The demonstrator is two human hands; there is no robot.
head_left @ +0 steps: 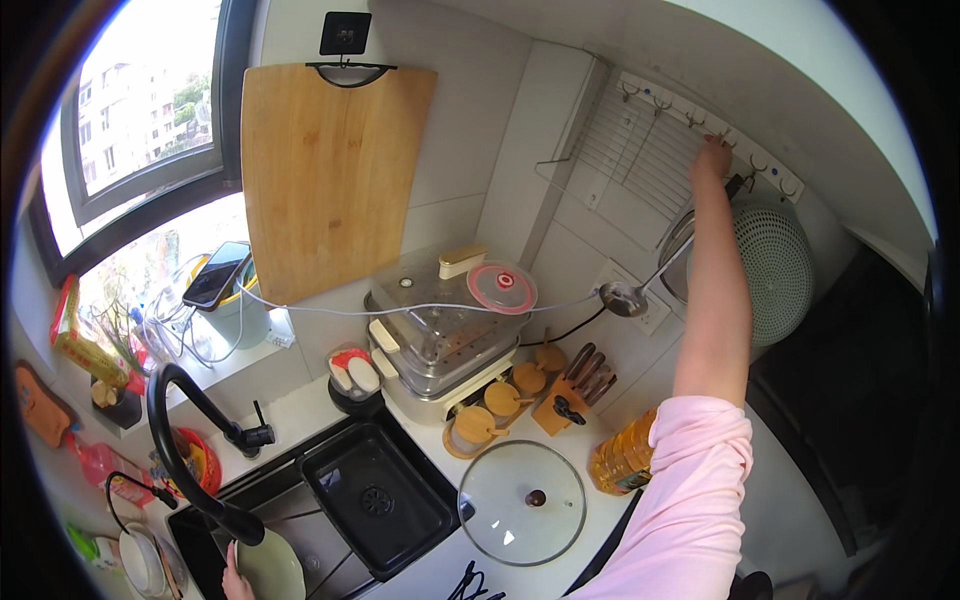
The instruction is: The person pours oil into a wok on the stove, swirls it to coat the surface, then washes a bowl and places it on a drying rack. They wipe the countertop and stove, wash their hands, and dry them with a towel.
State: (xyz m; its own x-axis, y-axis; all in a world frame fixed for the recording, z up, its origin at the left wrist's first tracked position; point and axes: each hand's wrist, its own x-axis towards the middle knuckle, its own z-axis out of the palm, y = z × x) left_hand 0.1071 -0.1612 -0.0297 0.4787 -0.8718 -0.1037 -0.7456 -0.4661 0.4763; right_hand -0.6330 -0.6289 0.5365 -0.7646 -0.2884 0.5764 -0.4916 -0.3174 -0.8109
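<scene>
1. So the left hand is working down at the near left edge, over the sink. Its grip is pinching the rim of a pale green bowl.
2. That bowl is sitting just under the spout of the black gooseneck faucet, partly running out of view at the near edge.
3. The right hand is reaching way up to the far right, touching the white hook rail. Its fingers are bunching by a hook, but I can't tell if that grip is closing on anything.
4. A metal ladle is dangling left of the raised forearm, its handle slanting up toward the arm. The top end is hiding, so no clue what's holding it.
5. A grey-green colander is hanging just right of that arm.
6. On the white desk, a glass lid is lying knob up, right of a black drain basket.
7. Farther back, a knife block is standing between the electric steamer and an oil bottle.
</scene>
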